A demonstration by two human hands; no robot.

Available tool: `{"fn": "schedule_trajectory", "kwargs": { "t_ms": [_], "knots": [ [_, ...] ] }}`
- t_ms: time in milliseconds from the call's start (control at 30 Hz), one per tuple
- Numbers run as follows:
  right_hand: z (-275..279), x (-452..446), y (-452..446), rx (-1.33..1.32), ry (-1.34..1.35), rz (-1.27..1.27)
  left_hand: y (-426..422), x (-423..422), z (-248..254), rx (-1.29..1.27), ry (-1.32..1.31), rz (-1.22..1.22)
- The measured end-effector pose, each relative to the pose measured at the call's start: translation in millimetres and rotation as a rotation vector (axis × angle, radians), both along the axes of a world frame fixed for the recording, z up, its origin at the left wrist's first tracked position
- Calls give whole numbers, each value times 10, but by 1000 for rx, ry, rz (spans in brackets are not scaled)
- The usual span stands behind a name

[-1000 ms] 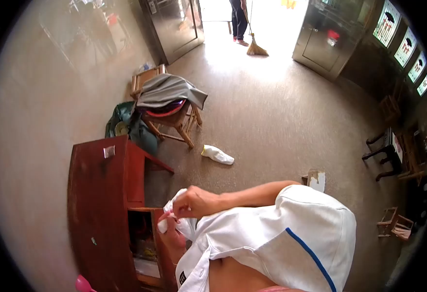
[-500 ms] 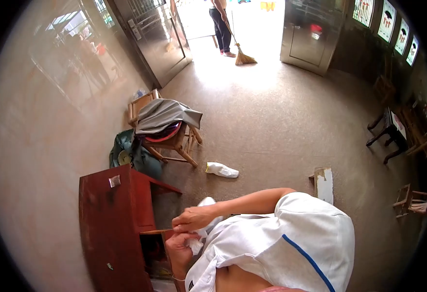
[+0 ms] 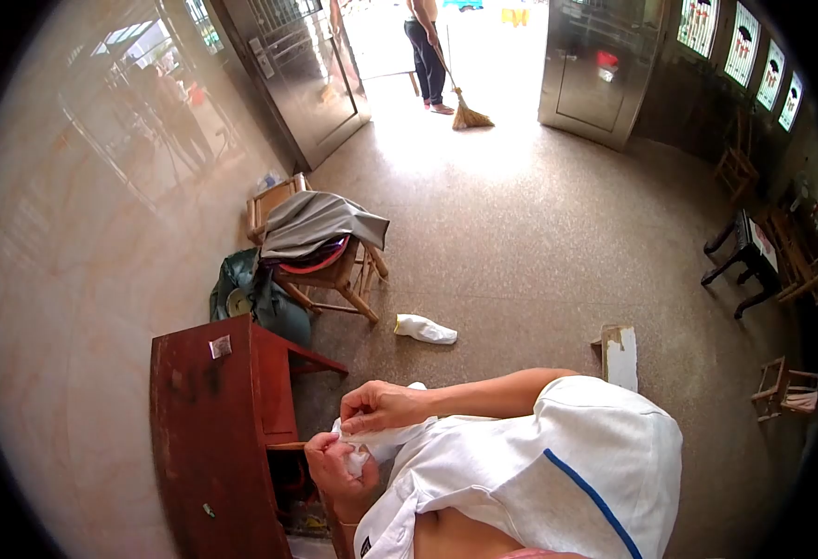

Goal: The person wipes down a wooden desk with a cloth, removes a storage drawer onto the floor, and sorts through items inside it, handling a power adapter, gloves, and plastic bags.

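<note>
since the earlier frame, the right hand (image 3: 390,405) has lifted a little away from the left hand (image 3: 333,473), so a strip of the thin white cloth (image 3: 357,462) now shows between them. the right hand has its thumb and fingertips closed in a pinch on the cloth's upper edge; the left hand is curled below, its fingers bunched around the crumpled part. the cloth is held beside the red counter (image 3: 201,410), whose front stands open; it may be a knit glove, but the folds are too small to tell.

counted: two hands, one cloth held, one white bundle (image 3: 425,329) with a yellow edge lying on the floor (image 3: 521,242), one small packet (image 3: 220,347) on the counter, one draped bamboo chair (image 3: 358,303), two metal door leaves (image 3: 320,93), four lit window panes (image 3: 743,45), and one person (image 3: 423,56) with one straw broom (image 3: 471,114) at the doorway.
</note>
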State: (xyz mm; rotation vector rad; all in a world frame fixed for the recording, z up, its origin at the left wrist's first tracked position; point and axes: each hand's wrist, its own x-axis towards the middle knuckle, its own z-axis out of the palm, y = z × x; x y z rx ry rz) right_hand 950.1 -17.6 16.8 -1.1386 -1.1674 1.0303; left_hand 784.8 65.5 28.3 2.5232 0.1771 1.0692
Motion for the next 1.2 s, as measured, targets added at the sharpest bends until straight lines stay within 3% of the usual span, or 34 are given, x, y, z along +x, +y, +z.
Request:
{"fn": "schedule_trajectory", "kwargs": {
  "t_ms": [167,200,433,500,567,600,700,733,833,867,967,1000,1100,1133,1167,1200],
  "knots": [
    [256,21,-115,29,-247,-95,-41,82,138,-343,91,115],
    [280,15,-130,40,-282,-119,-19,128,141,-226,44,181],
    [51,159,-57,123,-677,-600,61,-96,199,93,382,289],
    [-45,298,-43,106,-664,-738,41,-207,278,-37,447,246],
    [-96,471,-98,-89,-608,-739,32,-323,361,-195,448,165],
    [-142,511,-108,-62,-593,-732,66,-392,367,-215,506,114],
    [-200,469,-99,-44,-606,-651,76,-280,504,20,391,-243],
    [-233,459,-63,-49,-603,-618,74,-215,509,-52,383,-317],
    [-146,418,-14,-5,-539,-511,183,48,290,-732,294,-693],
    [-69,414,-19,-10,-574,-481,162,118,167,-902,72,-735],
    [110,423,-111,128,-511,-457,98,177,49,-1201,-123,-349],
    [126,399,-144,252,-471,-452,39,243,175,-1216,-107,-327],
    [388,274,-281,414,-648,-246,111,212,33,-938,233,-282],
    [355,243,-276,469,-730,-151,66,251,-72,-1043,224,-361],
    [327,194,-260,503,-765,-141,73,253,-82,-890,359,-335],
    [295,186,-245,499,-762,-127,39,265,-103,-871,330,-331]
  ]
}}
